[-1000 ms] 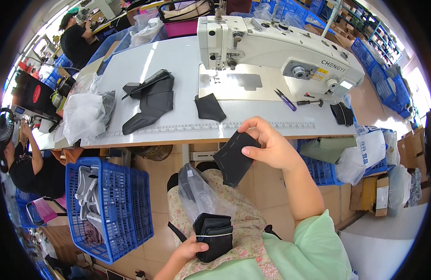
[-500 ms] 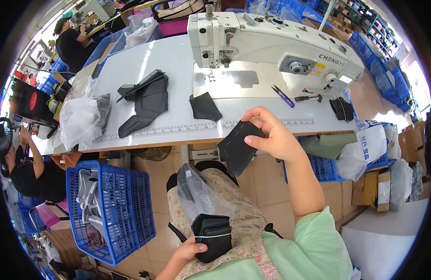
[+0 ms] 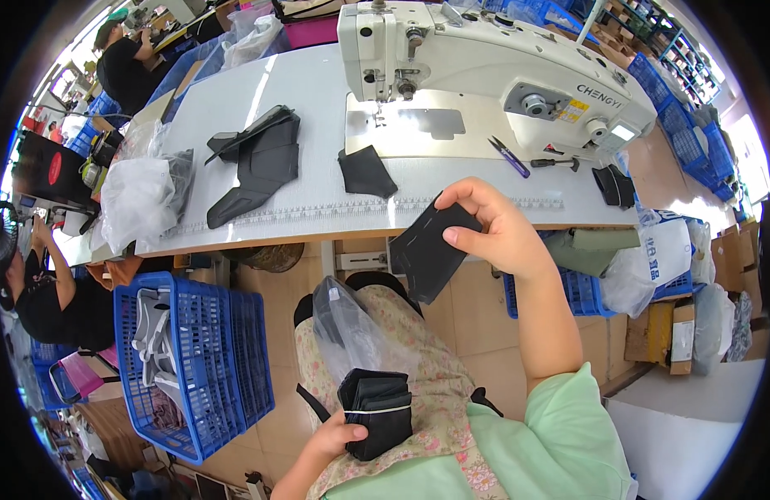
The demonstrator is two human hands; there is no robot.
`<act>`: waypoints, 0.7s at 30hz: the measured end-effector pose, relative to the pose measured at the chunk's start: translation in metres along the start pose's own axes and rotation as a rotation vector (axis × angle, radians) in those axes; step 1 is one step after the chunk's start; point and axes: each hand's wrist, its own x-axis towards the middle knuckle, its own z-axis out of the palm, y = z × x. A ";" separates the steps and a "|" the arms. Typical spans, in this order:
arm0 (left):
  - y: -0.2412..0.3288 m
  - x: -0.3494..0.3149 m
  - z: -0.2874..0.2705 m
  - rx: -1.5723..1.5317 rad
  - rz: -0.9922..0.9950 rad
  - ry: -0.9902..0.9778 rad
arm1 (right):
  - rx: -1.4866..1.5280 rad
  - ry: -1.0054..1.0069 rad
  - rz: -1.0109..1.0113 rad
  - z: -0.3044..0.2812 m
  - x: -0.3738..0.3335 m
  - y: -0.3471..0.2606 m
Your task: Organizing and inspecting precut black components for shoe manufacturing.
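Observation:
My right hand [image 3: 503, 235] is closed, pinching a flat black fabric piece [image 3: 429, 260] by its upper right edge, just in front of the table edge. Pale dashes run along one side of that piece. Low over my lap, my left hand [image 3: 328, 439] grips a stack of black fabric pieces [image 3: 382, 435] bound with a white band. A clear plastic bag [image 3: 342, 335] with something dark inside lies on my flowered apron [image 3: 442, 367]. On the table, a single black fabric piece [image 3: 367, 172] lies left of the sewing machine's needle plate, and a larger folded black panel [image 3: 260, 171] is farther left.
A white sewing machine [image 3: 460, 62] stands on the table [image 3: 314, 92]. Purple snips [image 3: 511, 157], a screwdriver [image 3: 556, 163] and a banded black bundle [image 3: 613, 186] lie at right. Blue crates [image 3: 206, 367] stand left of my legs. Co-workers sit at left.
The table and machine sit slightly higher in the view. My right hand has come a little nearer with the black piece, which tilts slightly differently. My left hand keeps its hold on the stack.

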 end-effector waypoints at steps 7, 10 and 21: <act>-0.025 0.018 -0.017 -0.304 -0.020 0.085 | -0.009 0.030 0.023 0.007 -0.007 -0.006; -0.007 0.020 -0.003 -0.360 0.062 0.129 | -0.091 0.027 0.002 0.014 -0.015 -0.002; 0.013 0.020 0.012 -0.568 0.210 0.086 | -0.028 -0.234 0.147 0.038 -0.037 -0.007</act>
